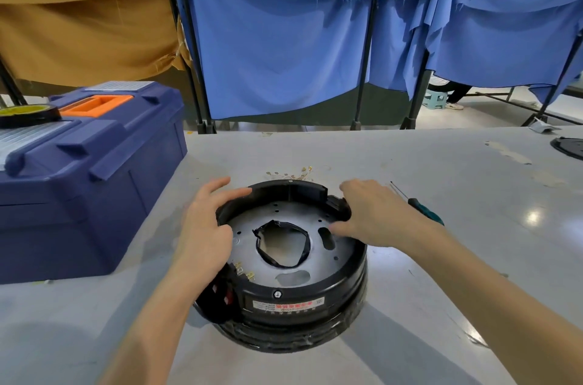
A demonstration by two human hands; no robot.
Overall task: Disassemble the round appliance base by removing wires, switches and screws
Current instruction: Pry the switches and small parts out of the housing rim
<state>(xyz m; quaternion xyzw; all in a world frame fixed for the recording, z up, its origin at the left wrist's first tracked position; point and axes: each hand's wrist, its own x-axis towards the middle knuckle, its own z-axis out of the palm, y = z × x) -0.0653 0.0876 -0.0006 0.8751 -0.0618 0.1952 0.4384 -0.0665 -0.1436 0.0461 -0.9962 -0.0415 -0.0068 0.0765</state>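
a navy-blue plastic toolbox [94, 183] with an orange handle sits at the left of the pale grey tabletop [410, 164], a black roll of tape [31, 119] lying on its lid. behind hang blue cloth curtains [284, 53] and a brown cloth [79, 22] on black metal stands [366, 63].

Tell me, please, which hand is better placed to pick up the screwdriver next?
Probably the right. The screwdriver lies on the table just past the right hand, while the left hand rests on the opposite side of the round base.

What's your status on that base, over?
Left hand resting on round base rim, right hand gripping it. Front screw still in. Screwdriver lying idle right of base.
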